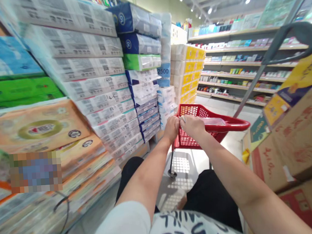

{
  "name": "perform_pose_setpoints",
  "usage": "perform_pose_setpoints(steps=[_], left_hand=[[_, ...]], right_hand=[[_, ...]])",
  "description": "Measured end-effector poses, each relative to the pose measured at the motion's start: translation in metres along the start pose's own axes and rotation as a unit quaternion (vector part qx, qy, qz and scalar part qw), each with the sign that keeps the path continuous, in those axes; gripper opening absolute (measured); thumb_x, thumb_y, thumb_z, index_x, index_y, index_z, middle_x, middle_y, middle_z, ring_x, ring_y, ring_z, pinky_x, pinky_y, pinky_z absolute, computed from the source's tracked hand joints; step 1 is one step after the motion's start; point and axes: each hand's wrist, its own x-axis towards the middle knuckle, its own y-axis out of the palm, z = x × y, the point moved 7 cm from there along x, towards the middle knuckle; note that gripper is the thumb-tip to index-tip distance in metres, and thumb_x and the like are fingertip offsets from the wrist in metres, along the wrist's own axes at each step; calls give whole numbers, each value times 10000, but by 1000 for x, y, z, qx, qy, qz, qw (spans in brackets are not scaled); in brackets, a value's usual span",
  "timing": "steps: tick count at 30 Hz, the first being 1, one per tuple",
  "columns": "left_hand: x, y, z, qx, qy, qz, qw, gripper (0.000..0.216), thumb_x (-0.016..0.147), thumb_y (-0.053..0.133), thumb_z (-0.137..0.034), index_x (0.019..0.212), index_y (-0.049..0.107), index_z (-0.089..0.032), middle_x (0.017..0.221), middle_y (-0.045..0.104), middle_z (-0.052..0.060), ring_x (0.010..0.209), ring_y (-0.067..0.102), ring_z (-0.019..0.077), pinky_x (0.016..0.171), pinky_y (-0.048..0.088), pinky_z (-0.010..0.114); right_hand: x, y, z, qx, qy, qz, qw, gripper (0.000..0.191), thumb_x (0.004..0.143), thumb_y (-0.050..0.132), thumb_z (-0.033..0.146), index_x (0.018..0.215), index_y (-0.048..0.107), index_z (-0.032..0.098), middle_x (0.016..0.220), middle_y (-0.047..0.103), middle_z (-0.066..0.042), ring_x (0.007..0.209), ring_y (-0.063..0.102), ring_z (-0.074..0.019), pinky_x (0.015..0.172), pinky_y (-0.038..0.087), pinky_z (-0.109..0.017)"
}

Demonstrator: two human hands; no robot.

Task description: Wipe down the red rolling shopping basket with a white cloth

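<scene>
My left hand [171, 128] and my right hand [192, 124] meet side by side at the near rim of a red rolling shopping basket [212, 125]. Both hands are closed, their fingers curled together at the rim over something small and pale that I cannot make out. A clear flat packet [212, 121] lies inside the basket. The basket's long grey pull handle [281, 44] slants up to the right, away from both hands.
Tall stacks of wrapped tissue packs [89, 75] fill the left side. Brown cardboard boxes [296, 139] stand close on the right. Shelves of goods [243, 71] line the far wall. A narrow strip of grey floor [183, 168] runs ahead under the basket.
</scene>
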Motion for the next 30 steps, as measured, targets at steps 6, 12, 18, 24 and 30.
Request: perform_pose_setpoints(steps=[6,12,18,24,30], left_hand=[[-2,-1,-2,8,-30,27,999,408,1004,168,-325,759,473,-209,844,573,42,873,528,162,878,455,329],[1,-24,-21,-15,-85,-49,995,315,984,275,-339,1154,473,-162,1116,606,109,1051,568,182,935,459,348],[17,-11,-76,34,68,57,995,439,994,247,-312,1387,368,-159,1413,475,114,1292,447,191,1058,382,368],[16,9,-78,142,50,97,984,353,974,332,-306,1143,604,-159,1112,667,103,1049,597,213,952,413,384],[50,28,-71,206,-68,232,948,596,954,274,-541,887,694,-123,895,699,152,868,650,265,786,441,384]], right_hand=[[-15,-6,3,37,-11,-58,998,403,992,276,378,1011,614,160,994,649,-121,965,559,-243,904,329,-343],[-12,-9,3,145,-19,3,989,412,964,370,340,1313,469,144,1170,630,-137,1071,567,-239,964,359,-351],[9,-26,-55,287,24,37,957,438,854,451,257,1279,536,196,1121,669,-64,1009,613,-201,908,459,-323],[8,-30,-170,92,206,40,973,459,932,291,357,1157,642,165,1197,635,-134,1127,575,-249,961,423,-369],[8,6,-194,18,206,231,951,604,958,182,482,1138,644,136,1213,618,-180,1114,588,-268,912,438,-377]])
